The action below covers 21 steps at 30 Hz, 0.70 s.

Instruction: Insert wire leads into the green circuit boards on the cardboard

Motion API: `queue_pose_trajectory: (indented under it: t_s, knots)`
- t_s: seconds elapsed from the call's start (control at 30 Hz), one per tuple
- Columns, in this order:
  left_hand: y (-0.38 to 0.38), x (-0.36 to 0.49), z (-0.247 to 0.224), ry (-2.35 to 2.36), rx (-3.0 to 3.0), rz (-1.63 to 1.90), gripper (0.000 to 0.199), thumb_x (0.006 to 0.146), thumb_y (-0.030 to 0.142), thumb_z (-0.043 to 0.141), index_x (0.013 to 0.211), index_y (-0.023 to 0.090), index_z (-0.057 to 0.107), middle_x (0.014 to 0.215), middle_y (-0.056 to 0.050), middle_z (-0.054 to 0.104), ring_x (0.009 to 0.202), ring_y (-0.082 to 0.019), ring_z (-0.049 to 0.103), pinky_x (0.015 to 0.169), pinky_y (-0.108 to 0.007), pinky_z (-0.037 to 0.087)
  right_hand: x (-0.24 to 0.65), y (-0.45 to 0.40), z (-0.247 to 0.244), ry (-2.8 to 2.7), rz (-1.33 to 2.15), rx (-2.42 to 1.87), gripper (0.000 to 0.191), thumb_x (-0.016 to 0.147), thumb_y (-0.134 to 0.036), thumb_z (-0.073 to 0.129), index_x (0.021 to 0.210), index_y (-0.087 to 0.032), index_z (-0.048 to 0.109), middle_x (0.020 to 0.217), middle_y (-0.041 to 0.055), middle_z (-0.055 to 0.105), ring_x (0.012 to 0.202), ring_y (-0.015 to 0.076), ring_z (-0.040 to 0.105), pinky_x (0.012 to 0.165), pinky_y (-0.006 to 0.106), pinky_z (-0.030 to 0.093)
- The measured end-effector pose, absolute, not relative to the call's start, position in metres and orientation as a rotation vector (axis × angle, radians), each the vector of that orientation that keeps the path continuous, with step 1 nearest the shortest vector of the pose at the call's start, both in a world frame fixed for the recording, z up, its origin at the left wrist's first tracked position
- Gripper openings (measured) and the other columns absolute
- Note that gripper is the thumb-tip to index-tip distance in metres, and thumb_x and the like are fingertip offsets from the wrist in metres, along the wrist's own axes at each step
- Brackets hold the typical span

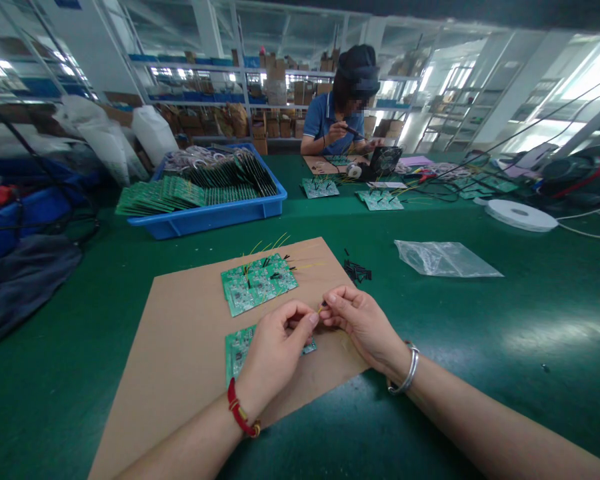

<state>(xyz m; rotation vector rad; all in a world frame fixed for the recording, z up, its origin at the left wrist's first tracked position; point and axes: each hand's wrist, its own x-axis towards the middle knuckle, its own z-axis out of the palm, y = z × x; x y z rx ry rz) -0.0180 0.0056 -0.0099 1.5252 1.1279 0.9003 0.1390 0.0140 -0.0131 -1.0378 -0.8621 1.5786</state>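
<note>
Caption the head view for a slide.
The left hand pinches a yellow wire and the right hand a small black piece, over a brown sheet bearing green circuit boards.

yellow wire [319,310]: thin, slanted | black piece [324,304]: tiny, beside wire | green circuit board [236,345]: flat, partly hidden

Circuit boards [260,283] lie on the cardboard sheet [180,347] — tray [215,217] behind, to the left; plastic bag [445,259] to the right, loose pieces [360,272] between.
</note>
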Motion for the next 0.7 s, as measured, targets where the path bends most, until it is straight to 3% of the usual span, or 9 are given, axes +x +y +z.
queue_pose_trajectory:
  t_s: [0.7]
  knots:
    - [0.0047,-0.0189,-0.0100,1.195,1.599,0.909,0.020,0.086,0.032,0.053,0.076,0.017,0.063,0.069,0.000,0.064,0.064,-0.013,0.058,0.060,-0.024,0.043,0.1382,0.0136,-0.0136,-0.879,1.547,-1.059,0.029,0.068,-0.041,0.076,0.069,-0.017,0.061,0.061,-0.0013,0.065,0.056,0.0080,0.058,0.058,0.022,0.045]
